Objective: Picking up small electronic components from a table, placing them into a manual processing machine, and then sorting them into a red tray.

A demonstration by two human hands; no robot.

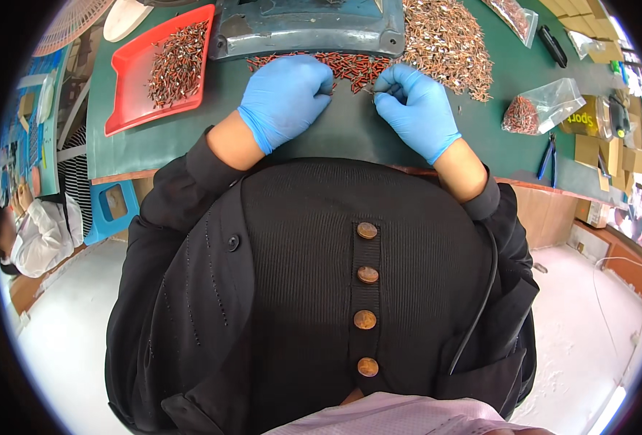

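Workbench: green mat [190, 138] fills the far half of the view, with a white floor near and a seated co-worker at far left.
Machine: grey-blue housing [306, 29] sits at the far edge of the mat, directly beyond both hands.
Tray: red tray [129, 87] at far left holds a modest heap of small red-and-metal parts, seemingly the finished lot.
Loose pile: big heap of unsorted parts [448, 47] lies far right, so by my reading most of the work is left.
Row: strip of red parts [350, 65] runs between the hands, along the machine's near edge.
Bags: clear bags of parts [542, 107] lie at right, beside blue-handled pliers [547, 156].
Left hand [285, 98]: blue-gloved, curled into a loose fist at the row's left end; whether it holds a part I cannot tell.
Right hand [415, 105]: blue-gloved, fingertips pinching one small part [371, 90] just near of the row.
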